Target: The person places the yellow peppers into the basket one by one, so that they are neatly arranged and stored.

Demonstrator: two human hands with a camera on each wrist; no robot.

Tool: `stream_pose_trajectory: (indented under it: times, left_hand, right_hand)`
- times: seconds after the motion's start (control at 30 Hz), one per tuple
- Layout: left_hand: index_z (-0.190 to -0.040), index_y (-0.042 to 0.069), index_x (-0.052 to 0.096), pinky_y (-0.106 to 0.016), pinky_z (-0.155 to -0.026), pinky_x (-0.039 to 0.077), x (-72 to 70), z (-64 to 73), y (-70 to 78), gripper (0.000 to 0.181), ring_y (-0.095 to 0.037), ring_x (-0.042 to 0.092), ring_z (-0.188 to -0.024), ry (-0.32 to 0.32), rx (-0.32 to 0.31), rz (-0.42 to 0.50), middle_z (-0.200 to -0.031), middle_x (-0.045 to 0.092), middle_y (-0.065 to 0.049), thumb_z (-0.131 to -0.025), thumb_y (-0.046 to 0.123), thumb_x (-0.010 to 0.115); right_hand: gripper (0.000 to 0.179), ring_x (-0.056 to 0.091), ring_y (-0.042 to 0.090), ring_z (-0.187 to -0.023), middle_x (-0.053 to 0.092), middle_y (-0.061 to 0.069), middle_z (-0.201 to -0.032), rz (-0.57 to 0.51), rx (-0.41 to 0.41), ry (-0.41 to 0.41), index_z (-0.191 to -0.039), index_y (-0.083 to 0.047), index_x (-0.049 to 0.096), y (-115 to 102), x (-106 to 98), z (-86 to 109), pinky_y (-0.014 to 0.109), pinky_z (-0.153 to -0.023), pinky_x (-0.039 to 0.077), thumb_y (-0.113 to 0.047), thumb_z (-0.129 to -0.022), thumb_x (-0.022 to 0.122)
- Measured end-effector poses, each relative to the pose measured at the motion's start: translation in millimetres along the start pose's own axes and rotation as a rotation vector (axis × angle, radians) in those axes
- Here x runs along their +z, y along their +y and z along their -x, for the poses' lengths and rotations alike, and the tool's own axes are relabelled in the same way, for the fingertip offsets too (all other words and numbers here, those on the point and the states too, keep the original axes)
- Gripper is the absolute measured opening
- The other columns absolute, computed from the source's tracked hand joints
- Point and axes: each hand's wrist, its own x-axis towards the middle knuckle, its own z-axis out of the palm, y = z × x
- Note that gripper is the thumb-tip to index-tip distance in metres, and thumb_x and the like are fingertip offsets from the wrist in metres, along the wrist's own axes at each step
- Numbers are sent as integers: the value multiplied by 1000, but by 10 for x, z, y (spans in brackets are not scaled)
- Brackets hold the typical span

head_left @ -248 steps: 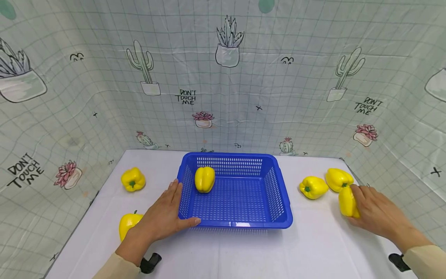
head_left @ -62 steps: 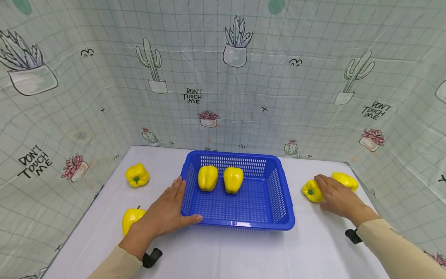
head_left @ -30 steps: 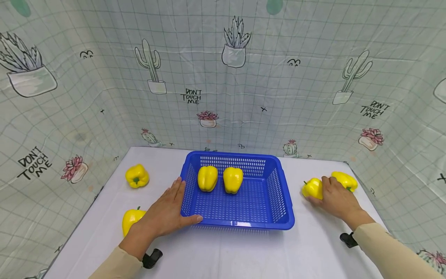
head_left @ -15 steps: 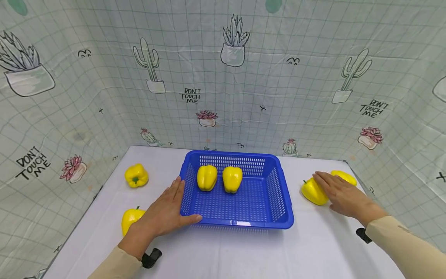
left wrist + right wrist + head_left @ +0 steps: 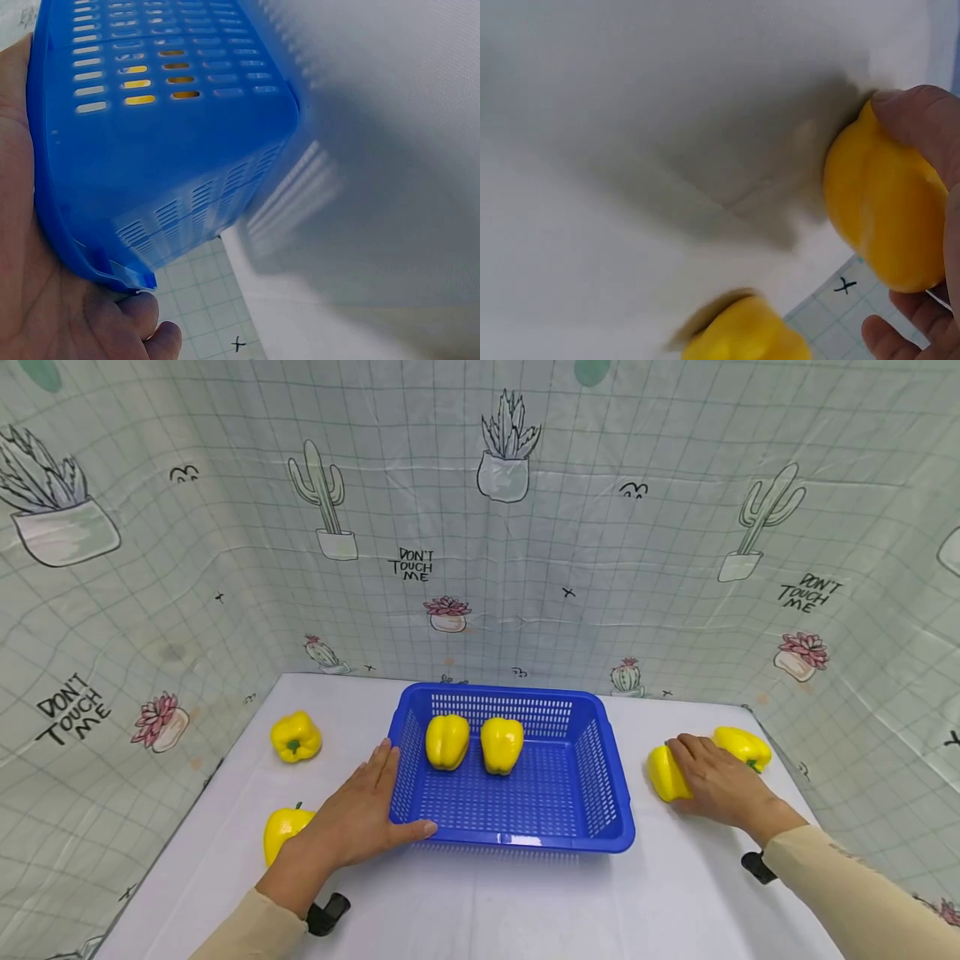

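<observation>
The left hand is resting straight-fingered at the basket's near-left corner. Right of the basket, the right hand is gripping a pepper, apparently securing it; lifting is probably needing clearance from another pepper beyond.

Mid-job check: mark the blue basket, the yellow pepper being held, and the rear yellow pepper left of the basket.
Blue basket [image 5: 517, 799]: head view, bare mesh floor.
Held pepper [image 5: 885, 204]: right wrist view, uncovered side.
Rear left pepper [image 5: 296, 735]: head view, middle of its body.
</observation>
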Motion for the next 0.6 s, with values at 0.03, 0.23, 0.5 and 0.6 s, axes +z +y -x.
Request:
stream_pose_trajectory:
  times: [0.03, 0.23, 0.5, 0.6]
  left_hand:
    - [-168, -1, 12, -59, -130, 24, -1, 3, 0, 128, -45, 20, -161, 0, 1, 0, -177, 4, -22, -85, 81, 66]
    - [-168, -2, 12, -59, -130, 23, -2, 8, -1, 127, -46, 20, -161, 0, 10, 6, -177, 3, -22, -86, 79, 66]
    - [-168, -2, 12, -59, -130, 24, 2, 5, -9, 127, -46, 20, -161, 0, 6, -3, -177, 3, -22, -86, 80, 65]
    - [-168, -1, 12, -59, -129, 24, 0, 5, -8, 127, -46, 20, -161, -1, 4, -1, -177, 3, -22, -86, 81, 65]
  right_hand:
    - [92, 59, 46, -121, 58, 28, -133, -23, 17, 5, -139, 7, 47, -10, 13, -9, 64, -112, 47, -39, -76, 95]
    - [93, 61, 45, -112, 58, 30, -126, -148, 111, -58, -139, 8, 42, -27, 42, -74, 64, -108, 51, -39, -77, 92]
    - [96, 56, 49, -120, 52, 33, -136, -313, 199, -202, -147, 5, 38, -2, 14, -165, 70, -108, 47, -37, -79, 92]
    - [97, 55, 51, -122, 51, 34, -138, -328, 216, -206, -148, 5, 38, -7, 20, -178, 71, -108, 46, -37, -79, 91]
